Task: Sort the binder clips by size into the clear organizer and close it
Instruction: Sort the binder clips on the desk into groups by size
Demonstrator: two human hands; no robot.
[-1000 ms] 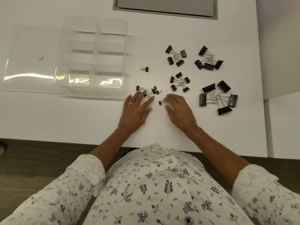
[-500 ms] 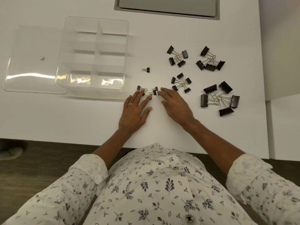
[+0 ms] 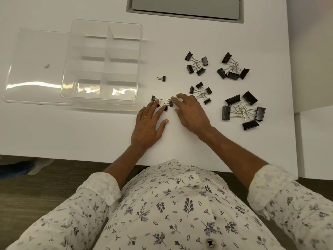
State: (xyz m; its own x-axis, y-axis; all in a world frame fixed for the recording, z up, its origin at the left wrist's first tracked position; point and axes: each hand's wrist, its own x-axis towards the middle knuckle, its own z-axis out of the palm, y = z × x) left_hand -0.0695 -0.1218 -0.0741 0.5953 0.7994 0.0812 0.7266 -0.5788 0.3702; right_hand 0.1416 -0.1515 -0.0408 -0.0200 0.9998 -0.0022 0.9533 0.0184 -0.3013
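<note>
A clear organizer [image 3: 102,98] with several empty compartments stands open on the white table, its lid [image 3: 34,69] lying flat to its left. Black binder clips lie in size groups to the right: the largest [image 3: 243,110], two medium groups [image 3: 232,68] [image 3: 197,64], and a smaller group [image 3: 201,92]. The tiniest clips [image 3: 164,104] sit in a cluster between my fingertips, and one tiny clip [image 3: 161,78] lies alone above. My left hand [image 3: 147,123] and my right hand [image 3: 191,113] rest flat with fingers spread, their tips touching the tiny cluster from both sides.
A grey recessed panel [image 3: 185,8] is set into the table at the far edge. The table's front edge [image 3: 72,158] runs just below my wrists, with dark wood floor beneath. A white surface [image 3: 315,141] adjoins the table on the right.
My right hand slid left and forward, pushing a stray tiny clip into the cluster by my left fingertips. The left hand stayed nearly still.
</note>
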